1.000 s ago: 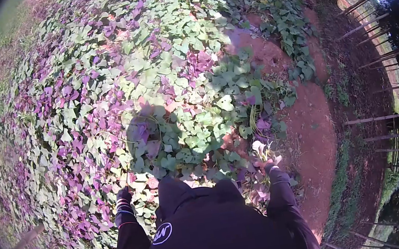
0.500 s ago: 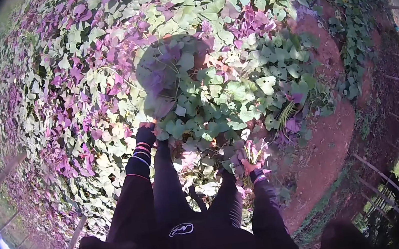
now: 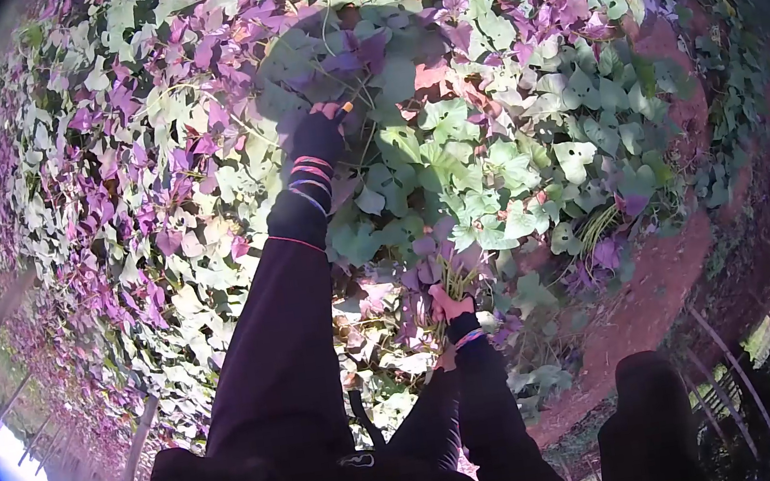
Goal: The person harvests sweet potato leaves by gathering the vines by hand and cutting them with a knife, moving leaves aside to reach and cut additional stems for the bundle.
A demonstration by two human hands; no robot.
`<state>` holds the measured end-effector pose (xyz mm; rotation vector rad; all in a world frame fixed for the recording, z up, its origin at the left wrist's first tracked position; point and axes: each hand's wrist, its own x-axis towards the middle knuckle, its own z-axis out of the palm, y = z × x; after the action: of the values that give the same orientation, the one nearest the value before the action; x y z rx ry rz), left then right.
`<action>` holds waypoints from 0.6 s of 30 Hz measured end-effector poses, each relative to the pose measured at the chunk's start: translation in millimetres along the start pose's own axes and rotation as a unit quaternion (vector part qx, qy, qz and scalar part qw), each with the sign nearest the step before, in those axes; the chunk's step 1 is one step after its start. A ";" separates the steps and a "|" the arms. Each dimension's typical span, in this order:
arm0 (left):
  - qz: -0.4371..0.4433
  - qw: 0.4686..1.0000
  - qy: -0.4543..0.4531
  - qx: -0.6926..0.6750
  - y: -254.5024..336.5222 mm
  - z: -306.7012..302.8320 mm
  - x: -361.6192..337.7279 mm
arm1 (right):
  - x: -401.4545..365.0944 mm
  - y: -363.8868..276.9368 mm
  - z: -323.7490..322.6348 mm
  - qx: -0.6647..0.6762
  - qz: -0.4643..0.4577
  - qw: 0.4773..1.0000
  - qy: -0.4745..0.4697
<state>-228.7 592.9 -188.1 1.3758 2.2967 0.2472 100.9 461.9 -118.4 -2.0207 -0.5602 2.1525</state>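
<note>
My left hand (image 3: 319,130), in a dark sleeve with coloured bands at the wrist, reaches into vine leaves (image 3: 359,54) inside the head's shadow. Its fingers are curled, and a small orange thing (image 3: 347,106) shows at a fingertip. Whether a stem is between the fingers is hidden. Closer to my body, my right hand (image 3: 453,304) is closed around a bunch of cut-looking vine shoots (image 3: 456,275), with green stems and purple leaves. Another bundle of vine shoots (image 3: 601,236) lies on the foliage to the right.
Dense green and purple vines (image 3: 133,176) cover the ground ahead and to the left. A strip of bare reddish soil (image 3: 645,294) runs along the right. Wooden stakes (image 3: 728,370) stand at the right edge, with another pole (image 3: 133,468) at lower left.
My left hand has stretched forward and slightly right, deeper into the leaves. My right hand, still gripping its bunch, has shifted a little left and upward. The view has shifted slightly.
</note>
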 end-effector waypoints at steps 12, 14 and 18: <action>-0.030 0.972 0.060 -0.224 -26.5 -104.8 -230.8 | 29.9 -27.0 212.2 -0.019 0.139 0.964 -0.225; -0.046 0.959 -0.012 -0.280 -19.9 -106.5 -243.2 | 19.0 -33.9 223.6 -0.048 0.147 0.954 -0.256; -0.001 0.973 -0.102 -0.209 -26.1 -114.2 -228.3 | 43.5 21.2 213.1 0.070 0.107 0.935 -0.330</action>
<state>-210.5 390.0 -32.1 1.1257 1.9367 0.5311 -109.5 420.4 -160.1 -1.2993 -0.2377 2.9101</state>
